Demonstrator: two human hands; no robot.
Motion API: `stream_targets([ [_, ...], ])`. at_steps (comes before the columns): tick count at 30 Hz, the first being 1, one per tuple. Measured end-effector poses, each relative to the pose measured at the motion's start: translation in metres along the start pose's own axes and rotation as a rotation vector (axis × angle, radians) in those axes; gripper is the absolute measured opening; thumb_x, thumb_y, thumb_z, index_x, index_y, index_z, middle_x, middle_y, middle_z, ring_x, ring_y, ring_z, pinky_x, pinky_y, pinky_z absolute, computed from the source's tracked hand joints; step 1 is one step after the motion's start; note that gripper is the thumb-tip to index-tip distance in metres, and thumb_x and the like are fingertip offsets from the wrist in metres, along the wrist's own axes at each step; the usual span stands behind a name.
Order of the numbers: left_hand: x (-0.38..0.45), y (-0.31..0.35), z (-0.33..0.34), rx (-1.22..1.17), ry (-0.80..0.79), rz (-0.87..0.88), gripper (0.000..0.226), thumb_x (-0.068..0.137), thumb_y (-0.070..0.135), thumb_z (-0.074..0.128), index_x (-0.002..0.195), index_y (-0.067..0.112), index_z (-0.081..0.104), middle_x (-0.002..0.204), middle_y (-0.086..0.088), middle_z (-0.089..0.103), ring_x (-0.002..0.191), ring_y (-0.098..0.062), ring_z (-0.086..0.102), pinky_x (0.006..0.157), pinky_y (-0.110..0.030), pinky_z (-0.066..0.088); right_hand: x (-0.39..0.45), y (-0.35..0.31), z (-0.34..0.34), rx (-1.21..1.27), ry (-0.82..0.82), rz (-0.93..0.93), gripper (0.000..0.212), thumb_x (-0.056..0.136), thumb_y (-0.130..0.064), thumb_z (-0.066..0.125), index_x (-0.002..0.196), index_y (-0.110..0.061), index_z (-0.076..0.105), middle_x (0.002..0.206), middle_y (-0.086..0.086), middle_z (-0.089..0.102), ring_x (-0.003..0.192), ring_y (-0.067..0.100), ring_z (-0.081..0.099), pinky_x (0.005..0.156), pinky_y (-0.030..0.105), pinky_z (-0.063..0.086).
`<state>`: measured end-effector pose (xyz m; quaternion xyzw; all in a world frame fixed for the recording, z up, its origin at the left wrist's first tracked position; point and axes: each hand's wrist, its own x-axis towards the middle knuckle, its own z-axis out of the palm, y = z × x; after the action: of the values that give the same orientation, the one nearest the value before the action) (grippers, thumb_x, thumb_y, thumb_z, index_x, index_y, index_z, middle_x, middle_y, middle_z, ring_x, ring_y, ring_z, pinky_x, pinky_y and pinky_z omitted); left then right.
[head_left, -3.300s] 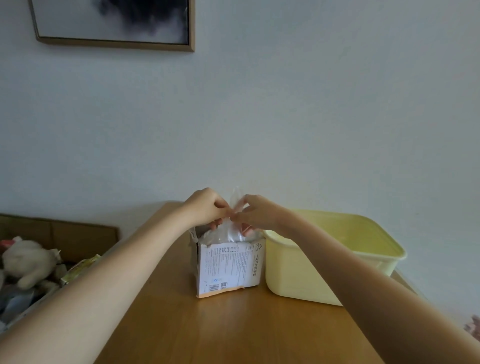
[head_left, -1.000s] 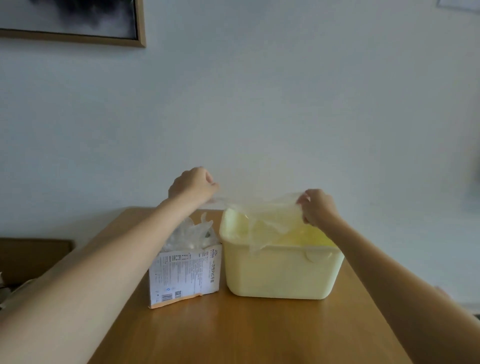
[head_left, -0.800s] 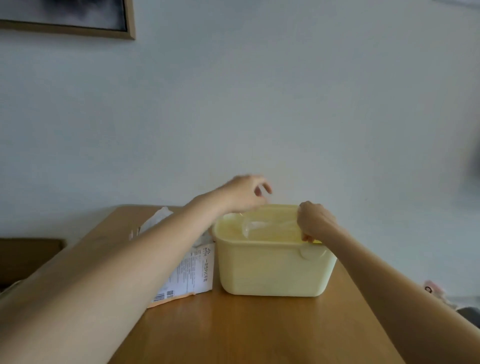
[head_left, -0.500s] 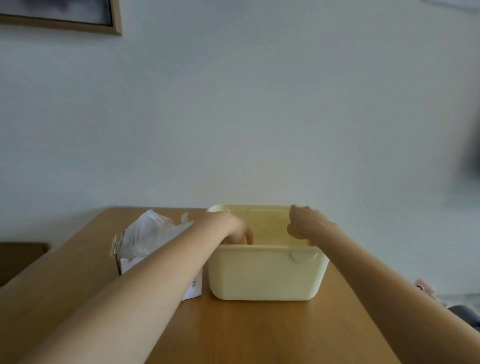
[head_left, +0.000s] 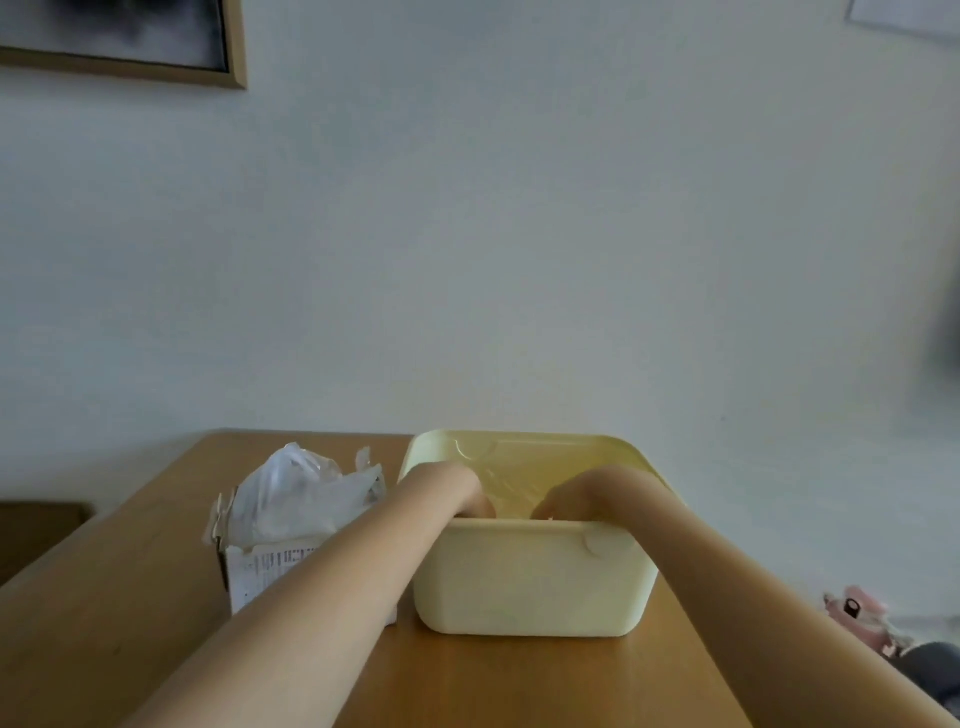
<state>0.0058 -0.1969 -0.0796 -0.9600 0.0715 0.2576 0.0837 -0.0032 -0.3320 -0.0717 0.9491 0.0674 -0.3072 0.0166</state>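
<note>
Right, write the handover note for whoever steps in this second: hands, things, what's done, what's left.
Left hand: reaching down inside the yellow bin, fingertips hidden by the near wall; grip unclear.
Right hand: the same, on the bin's right side.
Things: a clear plastic bag lies inside the bin between the hands. The bin stands on the wooden table, with the cardboard box of spare bags at its left.
Done: a bag is in the bin.
Left: probably spreading it out and folding its edge over the rim, which looks bare.
</note>
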Motion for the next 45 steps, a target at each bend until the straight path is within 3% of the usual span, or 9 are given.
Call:
stream_targets([
  [7,-0.062,-0.026,-0.030,-0.508,0.293,0.287,0.032,0.095,0.014,0.049,0.127,0.011,0.052,0.114,-0.006,0.052,0.086,-0.022,0.064,0.071,-0.027,0.054,-0.032,-0.037,-0.036,0.335,0.358,-0.230,0.030,0.094,-0.012,0.053,0.118,0.004,0.058,0.085,0.007,0.061,0.064,0.017,0.061,0.059,0.024,0.052],
  [11,-0.097,-0.082,-0.026,-0.350,0.481,0.209,0.027,0.091,0.006,0.045,0.109,0.017,0.062,0.115,0.000,0.062,0.098,-0.016,0.062,0.086,-0.029,0.050,-0.048,-0.085,-0.042,0.417,0.533,-0.491,0.018,0.091,-0.007,0.055,0.102,0.004,0.065,0.088,0.010,0.066,0.073,0.022,0.064,0.061,0.022,0.052],
  [16,-0.118,-0.139,0.004,-0.156,0.320,0.080,0.040,0.090,0.008,0.049,0.128,0.021,0.050,0.134,0.003,0.048,0.120,-0.016,0.047,0.094,-0.026,0.040,-0.043,-0.132,-0.024,0.375,0.465,-0.665,0.028,0.085,-0.011,0.067,0.112,-0.006,0.066,0.111,0.011,0.067,0.096,0.027,0.065,0.074,0.025,0.053],
  [22,-0.112,-0.160,0.020,-0.291,0.492,0.192,0.027,0.087,0.015,0.058,0.112,0.023,0.062,0.103,0.009,0.058,0.074,0.000,0.046,0.069,-0.018,0.037,-0.035,-0.154,-0.008,0.274,0.511,-0.662,0.025,0.081,-0.026,0.072,0.063,-0.013,0.061,0.061,0.000,0.051,0.055,0.011,0.042,0.052,0.014,0.032],
  [26,-0.115,-0.159,0.016,-0.483,0.582,0.265,0.003,0.088,0.021,0.063,0.087,0.022,0.065,0.062,0.020,0.048,0.050,0.007,0.045,0.048,-0.008,0.031,-0.040,-0.152,-0.008,0.638,0.507,-0.772,0.024,0.084,-0.014,0.067,0.063,-0.017,0.059,0.064,-0.005,0.047,0.063,0.008,0.042,0.058,0.013,0.032],
  [29,-0.115,-0.161,0.017,-0.505,0.575,0.265,0.002,0.087,0.022,0.065,0.087,0.021,0.067,0.066,0.015,0.051,0.055,0.002,0.043,0.050,-0.005,0.032,-0.039,-0.149,0.000,0.734,0.417,-0.801,0.018,0.090,-0.016,0.060,0.073,-0.011,0.054,0.074,0.002,0.051,0.072,0.016,0.047,0.069,0.026,0.036],
  [33,-0.112,-0.171,0.019,-0.777,0.637,0.325,0.011,0.087,0.011,0.063,0.080,0.019,0.063,0.081,0.007,0.066,0.077,-0.004,0.057,0.082,-0.017,0.040,-0.038,-0.155,0.007,0.419,0.376,-0.702,0.027,0.090,-0.033,0.059,0.098,-0.007,0.058,0.088,0.004,0.064,0.076,0.015,0.059,0.072,0.027,0.049],
  [40,-0.121,-0.174,-0.002,-1.143,1.060,0.266,0.015,0.093,0.013,0.055,0.078,0.019,0.053,0.073,0.004,0.061,0.067,-0.002,0.054,0.056,0.000,0.038,-0.037,-0.166,0.007,0.162,0.309,-0.684,0.035,0.090,-0.036,0.059,0.082,-0.001,0.061,0.054,-0.016,0.045,0.050,0.010,0.041,0.051,0.019,0.037],
  [45,-0.115,-0.162,-0.005,-1.163,1.101,0.255,0.020,0.091,0.018,0.059,0.073,0.016,0.050,0.070,0.004,0.058,0.054,0.007,0.054,0.055,-0.006,0.039,-0.056,-0.138,-0.021,0.676,0.334,-0.752,0.047,0.083,-0.040,0.066,0.111,-0.002,0.062,0.104,0.007,0.065,0.094,0.018,0.062,0.086,0.031,0.051],
])
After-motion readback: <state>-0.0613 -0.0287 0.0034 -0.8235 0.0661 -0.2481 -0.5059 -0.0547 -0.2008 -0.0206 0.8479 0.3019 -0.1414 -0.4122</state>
